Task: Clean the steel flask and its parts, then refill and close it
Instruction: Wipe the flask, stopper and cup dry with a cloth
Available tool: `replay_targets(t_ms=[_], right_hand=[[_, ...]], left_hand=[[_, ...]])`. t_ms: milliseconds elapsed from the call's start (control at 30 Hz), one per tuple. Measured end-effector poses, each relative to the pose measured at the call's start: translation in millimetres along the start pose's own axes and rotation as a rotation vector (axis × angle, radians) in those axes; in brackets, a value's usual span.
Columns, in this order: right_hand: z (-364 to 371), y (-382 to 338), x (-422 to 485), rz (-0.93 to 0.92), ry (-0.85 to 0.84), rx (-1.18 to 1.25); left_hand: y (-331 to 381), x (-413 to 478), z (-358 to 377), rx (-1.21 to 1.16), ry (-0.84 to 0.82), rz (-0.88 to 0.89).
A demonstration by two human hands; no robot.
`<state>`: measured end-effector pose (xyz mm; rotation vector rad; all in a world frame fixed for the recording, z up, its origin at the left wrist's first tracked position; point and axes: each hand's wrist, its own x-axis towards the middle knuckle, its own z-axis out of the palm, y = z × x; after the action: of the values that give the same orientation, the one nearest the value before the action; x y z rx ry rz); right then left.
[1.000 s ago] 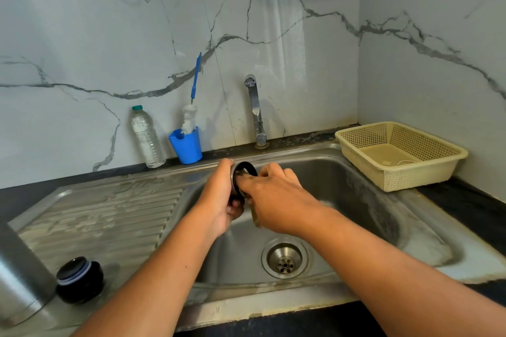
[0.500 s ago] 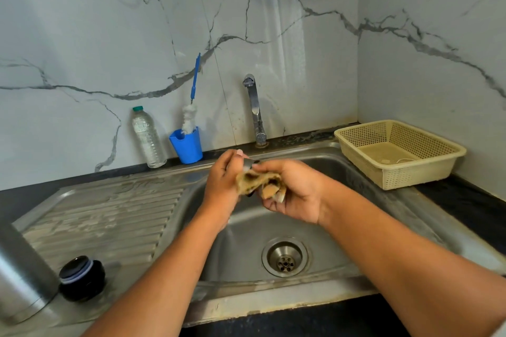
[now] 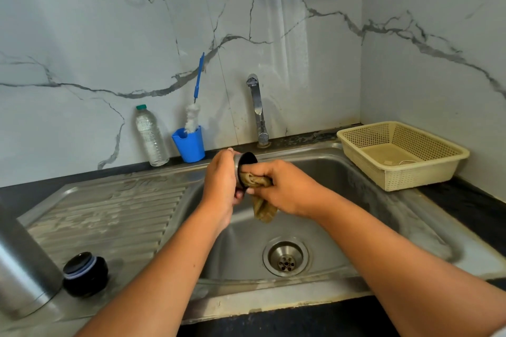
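We are midway through washing the parts. Our left hand (image 3: 221,186) curls its fingers round the flask's steel cap (image 3: 247,161), its dark mouth turned toward the right fingers, over the sink (image 3: 342,172). Our right hand (image 3: 287,191) pinches a limp, coarse tan cloth (image 3: 262,208) bunched at the cap's rim, the tail hanging below the fingers. Next, we judge, the cloth must be pushed into the hollow and twisted. The smooth steel flask (image 3: 24,268) and the rounded black stopper (image 3: 85,273) stand well left of the fingers.
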<state>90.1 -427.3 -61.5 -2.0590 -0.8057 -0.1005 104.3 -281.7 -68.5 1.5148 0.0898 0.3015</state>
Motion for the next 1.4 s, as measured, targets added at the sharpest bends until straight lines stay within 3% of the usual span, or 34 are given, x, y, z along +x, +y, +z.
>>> replay_targets(t_ms=[233, 367, 500, 567, 667, 833, 900, 967, 1033, 1167, 1267, 1367, 1400], right_hand=[[-3.5, 8.5, 2.5, -0.268, 0.016, -0.837], [-1.6, -0.4, -3.1, -0.298, 0.128, -1.022], [7.9, -3.3, -2.9, -0.140, 0.112, -0.964], [12.1, -12.7, -1.3, 0.055, 0.078, -0.678], [11.0, -17.5, 0.2, 0.297, 0.020, 0.048], [-4.7, 1.9, -0.9, 0.606, 0.081, 1.100], [-6.3, 4.6, 1.8, 0.610, 0.134, 1.396], [-6.6, 1.4, 3.4, 0.568, 0.143, 1.448], [-7.3, -5.1, 0.6, 0.450, 0.115, 1.197], [-3.0, -5.7, -2.0, 0.175, -0.021, 0.372], [0.8, 10.3, 6.8, 0.015, 0.040, -0.097], [-0.6, 15.6, 8.7, -0.177, 0.113, -0.705], [-2.6, 13.3, 6.4, -0.198, 0.135, -0.811]], left_hand=[[1.1, -1.4, -10.7, -0.046, -0.201, -0.346], [2.5, 0.0, -13.6, -0.032, -0.258, -0.443], [1.2, -2.4, -13.0, 0.033, -0.219, -0.419], [-1.8, 0.5, -11.1, 0.083, -0.154, -0.338], [-8.4, 6.3, -8.2, 0.163, -0.087, -0.169], [-11.8, 6.6, -3.0, 0.287, -0.032, 0.178], [-9.4, 7.5, 0.1, 0.288, -0.037, 0.302], [-7.6, 8.0, 1.1, 0.268, -0.029, 0.339], [-5.9, 7.5, 0.5, 0.220, -0.007, 0.296], [-2.7, 6.4, -6.5, 0.095, 0.039, 0.071], [-1.0, 3.6, -11.5, -0.070, -0.062, -0.166], [-1.4, 1.1, -12.6, -0.052, -0.163, -0.330], [-1.2, 0.5, -11.8, -0.029, -0.186, -0.356]])
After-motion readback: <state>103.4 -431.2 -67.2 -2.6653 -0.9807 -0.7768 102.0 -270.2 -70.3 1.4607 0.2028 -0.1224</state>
